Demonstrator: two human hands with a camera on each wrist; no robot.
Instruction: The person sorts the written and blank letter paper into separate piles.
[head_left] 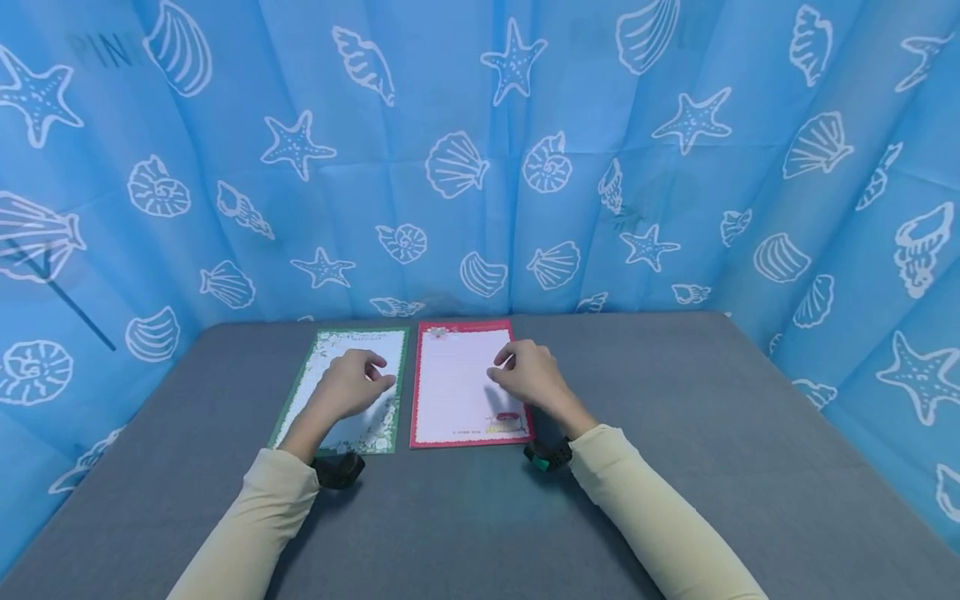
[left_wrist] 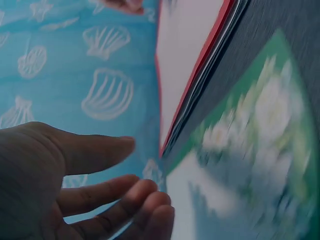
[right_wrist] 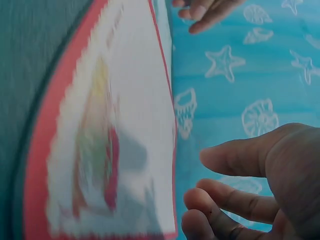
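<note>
Since both hands are hanging in the air over the paper, what matters here is which sheet sits under which hand. The left hand [head_left: 348, 385] is above the green-bordered sheet [head_left: 369, 423], with its fingertips out toward that sheet's right edge. The right hand [head_left: 531, 375] is over the right-hand edge of the red-bordered pad [head_left: 459, 383], and its fingertips point inward across it. So each one lies pretty much below its own hand, green to the left and red to the right, with a thin strip of gray table [head_left: 472, 517] between them.

Both are taller than wide, long sides running away from the person toward the blue curtain [head_left: 457, 167]. The right hand's the one over the pad, though the left fingertips aren't far from the pad's near-side long edge either (from the left wrist that edge looks layered, so I'd call it a stack; can't tell how thick the green one is).

Neither hand is holding anything: fingers loosely bent, thumbs apart from them, shadows falling on the paper underneath. No contact that I can make out.
</note>
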